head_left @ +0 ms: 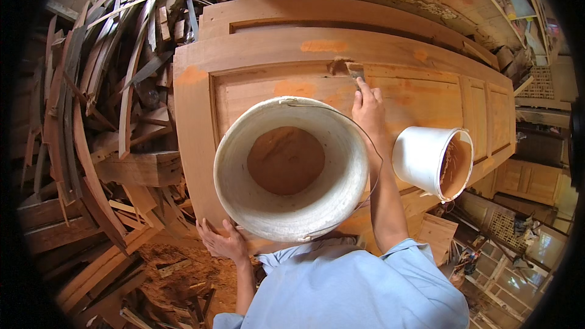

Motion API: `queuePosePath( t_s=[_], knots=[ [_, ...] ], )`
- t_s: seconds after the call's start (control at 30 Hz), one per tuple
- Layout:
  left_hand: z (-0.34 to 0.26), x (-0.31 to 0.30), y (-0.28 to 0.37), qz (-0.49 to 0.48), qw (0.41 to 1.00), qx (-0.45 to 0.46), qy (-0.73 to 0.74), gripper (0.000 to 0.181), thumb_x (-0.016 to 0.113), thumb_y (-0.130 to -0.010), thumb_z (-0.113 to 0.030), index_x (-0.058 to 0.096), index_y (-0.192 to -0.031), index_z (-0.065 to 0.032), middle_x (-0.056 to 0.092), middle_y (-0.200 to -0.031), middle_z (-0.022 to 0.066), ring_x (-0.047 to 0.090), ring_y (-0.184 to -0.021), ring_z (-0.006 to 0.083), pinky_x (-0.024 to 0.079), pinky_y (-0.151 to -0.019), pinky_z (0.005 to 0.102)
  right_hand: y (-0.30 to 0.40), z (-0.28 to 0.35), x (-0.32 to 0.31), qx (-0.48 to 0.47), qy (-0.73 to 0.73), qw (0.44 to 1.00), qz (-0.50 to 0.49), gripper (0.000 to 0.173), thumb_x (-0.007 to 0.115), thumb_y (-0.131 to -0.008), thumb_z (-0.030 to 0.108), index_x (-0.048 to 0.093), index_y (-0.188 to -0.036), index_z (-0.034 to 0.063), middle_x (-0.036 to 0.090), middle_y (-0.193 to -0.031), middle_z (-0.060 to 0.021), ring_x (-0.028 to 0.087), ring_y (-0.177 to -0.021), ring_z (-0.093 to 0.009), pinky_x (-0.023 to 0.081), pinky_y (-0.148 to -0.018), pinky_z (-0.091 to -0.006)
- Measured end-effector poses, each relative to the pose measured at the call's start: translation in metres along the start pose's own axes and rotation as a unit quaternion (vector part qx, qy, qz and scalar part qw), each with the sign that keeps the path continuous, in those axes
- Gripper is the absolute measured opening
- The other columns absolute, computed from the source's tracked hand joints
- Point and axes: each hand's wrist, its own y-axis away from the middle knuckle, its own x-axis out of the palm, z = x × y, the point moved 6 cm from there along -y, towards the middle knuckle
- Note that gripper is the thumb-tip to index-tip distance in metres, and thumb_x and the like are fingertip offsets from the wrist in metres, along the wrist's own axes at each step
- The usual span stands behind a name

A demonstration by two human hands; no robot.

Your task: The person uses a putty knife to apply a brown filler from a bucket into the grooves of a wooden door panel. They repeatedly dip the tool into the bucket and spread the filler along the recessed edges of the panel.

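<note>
A panelled wooden door (256, 48) lies before me, with orange filler patches (324, 46) on its frame and panel. My right hand (369, 105) grips a putty knife (356, 71), its blade at a dark smear (338, 67) near the panel's upper edge. At the door's near left corner rests my left hand (224, 241), fingers apart, holding nothing. Between my arms stands a large whitish bucket (233, 169) with brown powder (285, 160) at its bottom and a wire handle. A smaller white bucket (416, 153), tilted, with brown stuff inside, is right of my right forearm.
Another wooden door (283, 9) lies beyond the first. Offcuts and long wood strips (98, 68) are heaped on the left. Sawdust (183, 269) covers the floor at lower left. Wooden frames (507, 278) and a panelled piece (525, 180) are at the right.
</note>
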Motion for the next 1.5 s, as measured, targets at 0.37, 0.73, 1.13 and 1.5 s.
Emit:
queuePosePath(
  t_s=[0.37,0.73,1.13,1.5],
  knots=[
    [0.006,0.005,0.002,0.012,1.0,-0.012,0.018,0.06,0.054,-0.1,-0.046,0.044,-0.144,-0.0054,0.041,-0.152,0.0165,0.039,-0.14,0.0356,0.031,-0.114,0.0514,0.031,-0.009,-0.071,0.039,0.01,0.998,0.038,0.037,0.056,-0.098,0.013,0.062,-0.135,0.0101,0.057,-0.097,-0.0186,0.061,-0.086,-0.035,0.05,-0.08,-0.0455],
    [0.001,0.001,0.001,-0.004,0.999,0.004,0.032,0.062,0.057,-0.097,-0.046,0.046,-0.143,-0.0063,0.043,-0.152,0.0144,0.044,-0.136,0.0349,0.033,-0.11,0.0519,0.041,-0.006,-0.045,0.036,0.039,0.985,0.162,0.034,0.053,-0.098,0.018,0.062,-0.131,0.0136,0.059,-0.108,-0.0196,0.063,-0.102,-0.041,0.052,-0.089,-0.0496],
    [0.001,0.001,0.001,-0.004,1.0,0.001,0.024,0.062,0.054,-0.099,-0.048,0.045,-0.144,-0.0052,0.044,-0.149,0.0183,0.042,-0.138,0.0371,0.033,-0.112,0.0524,-0.008,0.004,-0.065,0.032,0.09,0.975,0.202,0.032,0.054,-0.096,0.016,0.06,-0.127,0.0092,0.061,-0.112,-0.0244,0.061,-0.106,-0.043,0.049,-0.093,-0.0509],
    [0.004,0.002,0.001,-0.004,1.0,0.004,0.013,0.058,0.056,-0.098,-0.041,0.045,-0.143,-0.0058,0.044,-0.15,0.0163,0.043,-0.137,0.0363,0.035,-0.112,0.0515,-0.015,0.01,0.019,0.002,0.022,0.992,0.124,0.036,0.053,-0.096,0.015,0.06,-0.131,0.0088,0.058,-0.109,-0.0271,0.063,-0.099,-0.046,0.052,-0.086,-0.0529]
  ],
)
